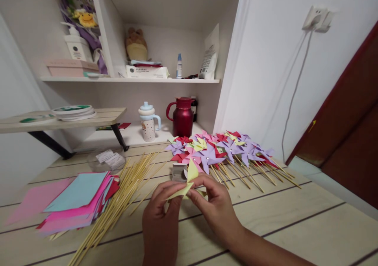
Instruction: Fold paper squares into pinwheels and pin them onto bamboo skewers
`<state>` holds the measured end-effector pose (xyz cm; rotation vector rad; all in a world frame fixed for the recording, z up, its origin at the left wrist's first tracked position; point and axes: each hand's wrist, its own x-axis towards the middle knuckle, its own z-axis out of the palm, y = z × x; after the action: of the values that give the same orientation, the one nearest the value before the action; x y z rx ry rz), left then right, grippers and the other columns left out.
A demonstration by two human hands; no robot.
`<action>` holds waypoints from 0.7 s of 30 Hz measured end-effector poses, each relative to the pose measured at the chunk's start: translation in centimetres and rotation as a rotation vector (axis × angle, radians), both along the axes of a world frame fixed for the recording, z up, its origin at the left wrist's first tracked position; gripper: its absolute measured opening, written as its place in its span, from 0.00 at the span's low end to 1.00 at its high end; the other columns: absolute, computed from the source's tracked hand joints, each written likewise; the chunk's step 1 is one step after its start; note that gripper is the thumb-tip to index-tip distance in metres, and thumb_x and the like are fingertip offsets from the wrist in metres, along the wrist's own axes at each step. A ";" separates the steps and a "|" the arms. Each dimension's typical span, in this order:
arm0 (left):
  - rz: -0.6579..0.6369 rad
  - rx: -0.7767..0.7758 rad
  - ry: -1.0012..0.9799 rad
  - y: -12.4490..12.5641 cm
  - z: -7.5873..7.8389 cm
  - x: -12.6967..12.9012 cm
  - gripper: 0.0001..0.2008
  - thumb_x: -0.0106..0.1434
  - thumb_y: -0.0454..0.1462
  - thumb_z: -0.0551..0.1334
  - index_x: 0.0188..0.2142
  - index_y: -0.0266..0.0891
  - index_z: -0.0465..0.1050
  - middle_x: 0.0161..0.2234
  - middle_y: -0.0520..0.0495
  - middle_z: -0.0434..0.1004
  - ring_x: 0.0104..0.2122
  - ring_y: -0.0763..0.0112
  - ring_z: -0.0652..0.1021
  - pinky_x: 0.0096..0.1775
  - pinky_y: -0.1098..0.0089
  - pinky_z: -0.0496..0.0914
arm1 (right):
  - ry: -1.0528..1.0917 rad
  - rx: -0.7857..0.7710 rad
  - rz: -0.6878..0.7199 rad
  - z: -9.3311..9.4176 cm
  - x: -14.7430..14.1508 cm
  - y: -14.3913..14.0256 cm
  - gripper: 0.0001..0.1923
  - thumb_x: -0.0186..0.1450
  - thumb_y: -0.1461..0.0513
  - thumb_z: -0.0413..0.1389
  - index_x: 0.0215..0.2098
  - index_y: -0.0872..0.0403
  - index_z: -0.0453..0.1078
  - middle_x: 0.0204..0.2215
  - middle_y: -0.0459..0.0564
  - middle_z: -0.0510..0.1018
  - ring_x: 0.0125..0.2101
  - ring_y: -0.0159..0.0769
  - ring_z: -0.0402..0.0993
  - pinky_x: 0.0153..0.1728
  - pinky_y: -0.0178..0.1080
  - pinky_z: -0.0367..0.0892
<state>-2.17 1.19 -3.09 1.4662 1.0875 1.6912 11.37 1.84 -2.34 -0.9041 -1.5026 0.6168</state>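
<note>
Yellow paper (189, 181), partly folded, pinched between left hand (163, 211) and right hand (215, 207), fingertips of both clamped on its edges, one flap pointing up. Just behind the paper: small metal box (178, 171) and finished pinwheels (224, 149). Left of it: bamboo sticks (124, 193), coloured sheets (76, 199). Beneath: pale wooden table (295, 222). Farther back: red flask (183, 118), white shelves (130, 79).

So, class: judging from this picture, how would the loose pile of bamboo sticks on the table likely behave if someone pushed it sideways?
The bamboo sticks look thin and round, so they would probably roll and scatter rather than slide together. They lie loosely fanned, unbundled, so a push likely spreads them further. Some overlap the coloured paper stack, which might shift too, being light.
</note>
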 end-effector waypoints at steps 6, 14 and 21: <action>0.031 -0.136 -0.123 0.1 0.1 0.1 0.05 0.56 0.40 0.66 0.32 0.44 0.81 0.37 0.48 0.81 0.39 0.65 0.78 0.45 0.68 0.70 | 0.206 -0.038 0.087 -0.2 -0.6 -0.2 0.21 0.60 0.67 0.60 0.48 0.45 0.62 0.36 0.42 0.73 0.36 0.32 0.72 0.40 0.36 0.67; -0.022 -0.308 -0.237 -0.1 1.2 0.3 0.08 0.55 0.40 0.66 0.33 0.39 0.81 0.36 0.47 0.82 0.39 0.61 0.79 0.44 0.65 0.70 | 0.312 -0.206 0.187 -0.2 -0.6 0.1 0.35 0.57 0.67 0.63 0.59 0.43 0.57 0.33 0.41 0.76 0.37 0.34 0.72 0.43 0.38 0.66; -0.017 -0.311 -0.277 0.3 0.4 0.6 0.10 0.54 0.41 0.67 0.35 0.39 0.81 0.38 0.46 0.83 0.41 0.60 0.80 0.44 0.66 0.71 | 0.259 -0.256 0.210 -0.6 -0.4 0.6 0.18 0.56 0.65 0.63 0.45 0.50 0.74 0.40 0.48 0.78 0.41 0.38 0.73 0.43 0.39 0.67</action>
<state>-1.57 1.51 -2.73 1.0118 1.1199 1.5731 10.93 2.39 -2.96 -0.8272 -1.3114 1.0586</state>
